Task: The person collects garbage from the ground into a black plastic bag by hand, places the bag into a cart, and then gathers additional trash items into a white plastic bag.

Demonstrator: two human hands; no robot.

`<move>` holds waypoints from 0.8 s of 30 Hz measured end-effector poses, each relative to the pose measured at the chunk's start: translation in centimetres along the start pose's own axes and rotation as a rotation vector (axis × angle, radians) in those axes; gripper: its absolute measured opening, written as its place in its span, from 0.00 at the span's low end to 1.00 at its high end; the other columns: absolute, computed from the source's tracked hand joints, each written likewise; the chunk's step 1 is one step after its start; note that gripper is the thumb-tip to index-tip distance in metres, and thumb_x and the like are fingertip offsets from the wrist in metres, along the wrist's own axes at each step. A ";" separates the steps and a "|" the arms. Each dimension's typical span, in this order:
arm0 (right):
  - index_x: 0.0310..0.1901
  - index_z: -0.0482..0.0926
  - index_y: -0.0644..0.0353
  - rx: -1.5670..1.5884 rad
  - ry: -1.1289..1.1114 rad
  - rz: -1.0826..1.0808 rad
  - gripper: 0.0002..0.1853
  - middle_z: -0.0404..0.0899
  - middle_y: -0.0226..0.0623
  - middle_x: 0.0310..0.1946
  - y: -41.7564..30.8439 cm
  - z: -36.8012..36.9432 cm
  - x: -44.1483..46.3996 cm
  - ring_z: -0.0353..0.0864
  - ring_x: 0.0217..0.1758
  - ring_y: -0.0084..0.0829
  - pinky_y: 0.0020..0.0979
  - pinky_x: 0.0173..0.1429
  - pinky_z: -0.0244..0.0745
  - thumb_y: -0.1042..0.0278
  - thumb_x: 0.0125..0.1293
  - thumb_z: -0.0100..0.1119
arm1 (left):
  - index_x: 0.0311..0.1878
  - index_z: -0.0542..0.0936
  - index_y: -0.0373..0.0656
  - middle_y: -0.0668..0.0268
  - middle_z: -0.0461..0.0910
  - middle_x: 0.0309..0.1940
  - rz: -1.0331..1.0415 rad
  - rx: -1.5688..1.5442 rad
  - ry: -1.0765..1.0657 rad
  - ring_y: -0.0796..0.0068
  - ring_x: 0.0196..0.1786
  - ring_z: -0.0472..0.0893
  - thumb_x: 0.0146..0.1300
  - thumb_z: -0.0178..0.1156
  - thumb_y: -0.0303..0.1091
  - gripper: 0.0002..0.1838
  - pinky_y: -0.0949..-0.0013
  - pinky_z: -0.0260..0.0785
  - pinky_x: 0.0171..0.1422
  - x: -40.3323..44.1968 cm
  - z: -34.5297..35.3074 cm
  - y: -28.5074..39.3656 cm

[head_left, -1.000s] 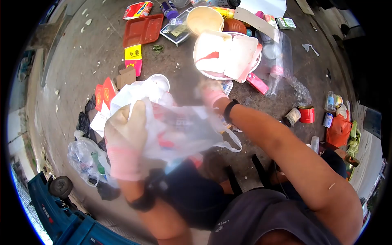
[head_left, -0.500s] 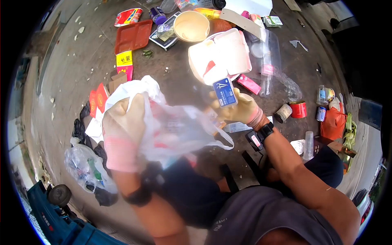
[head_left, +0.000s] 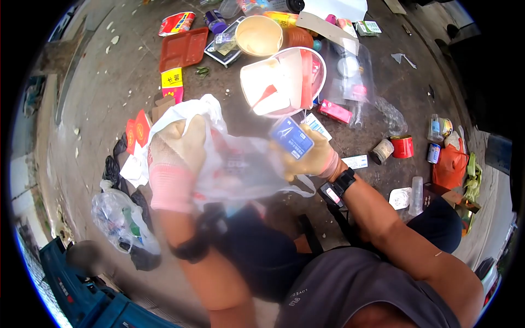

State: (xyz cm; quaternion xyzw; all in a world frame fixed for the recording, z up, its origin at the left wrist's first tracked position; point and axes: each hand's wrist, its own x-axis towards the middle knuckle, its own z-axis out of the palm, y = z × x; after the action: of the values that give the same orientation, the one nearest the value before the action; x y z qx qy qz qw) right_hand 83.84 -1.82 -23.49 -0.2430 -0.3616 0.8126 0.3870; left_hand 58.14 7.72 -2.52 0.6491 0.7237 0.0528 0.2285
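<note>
My left hand (head_left: 183, 143), in a pale glove with a pink cuff, is closed on the gathered edge of a white plastic bag (head_left: 238, 167). The bag hangs toward the right and is half see-through, with reddish shapes showing through. My right hand (head_left: 317, 156), gloved too, grips a small flat plastic box (head_left: 293, 138) with a blue label and a white drawing on it. Box and fingers are at the bag's right side, where a handle loop dangles; whether they touch the bag I cannot tell. Beyond them, a white foam container (head_left: 262, 82) leans in a round tub (head_left: 322, 68).
A cream bucket (head_left: 260, 35), a red tray (head_left: 183, 48) and a pink carton (head_left: 334, 111) lie ahead. To the right are a red can (head_left: 402, 146) and an orange bag (head_left: 449, 167). A stuffed clear bag (head_left: 117, 213) sits at left.
My right hand has brought the blue-labelled box down and left, closer to the bag. The foam container has shifted left, showing more of the round tub. My left hand still grips the bag.
</note>
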 end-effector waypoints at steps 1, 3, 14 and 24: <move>0.76 0.65 0.58 0.301 -0.097 0.000 0.40 0.78 0.47 0.62 0.1 0.2 0.2 0.83 0.57 0.45 0.51 0.57 0.79 0.38 0.73 0.60 | 0.42 0.86 0.37 0.45 0.85 0.42 0.016 0.023 -0.004 0.40 0.47 0.84 0.68 0.54 0.51 0.24 0.50 0.74 0.53 0.1 0.0 0.1; 0.76 0.64 0.60 0.664 -0.151 0.045 0.41 0.79 0.48 0.59 0.0 0.8 0.5 0.84 0.54 0.46 0.50 0.58 0.80 0.38 0.73 0.60 | 0.41 0.86 0.37 0.44 0.85 0.42 -0.035 -0.022 -0.005 0.40 0.46 0.84 0.68 0.54 0.51 0.24 0.49 0.73 0.53 0.3 0.4 0.3; 0.77 0.63 0.58 0.872 -0.204 0.065 0.36 0.75 0.51 0.65 0.2 0.9 1.4 0.81 0.59 0.49 0.58 0.60 0.78 0.45 0.77 0.58 | 0.27 0.80 0.35 0.66 0.73 0.19 0.010 -0.076 0.055 0.78 0.27 0.72 0.69 0.59 0.48 0.24 0.65 0.69 0.36 1.3 1.8 -0.2; 0.75 0.68 0.58 0.885 0.009 0.126 0.38 0.75 0.44 0.70 0.1 0.5 0.9 0.80 0.58 0.43 0.56 0.60 0.74 0.39 0.74 0.59 | 0.30 0.83 0.34 0.62 0.77 0.22 -0.037 -0.042 0.032 0.75 0.29 0.77 0.69 0.59 0.49 0.24 0.64 0.72 0.40 1.7 2.2 0.5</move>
State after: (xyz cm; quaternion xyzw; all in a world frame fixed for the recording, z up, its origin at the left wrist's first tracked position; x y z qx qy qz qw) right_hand 82.94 -1.29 -23.37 -0.0794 0.0381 0.9100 0.4051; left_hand 59.43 8.97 -4.75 0.6297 0.7378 0.0744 0.2316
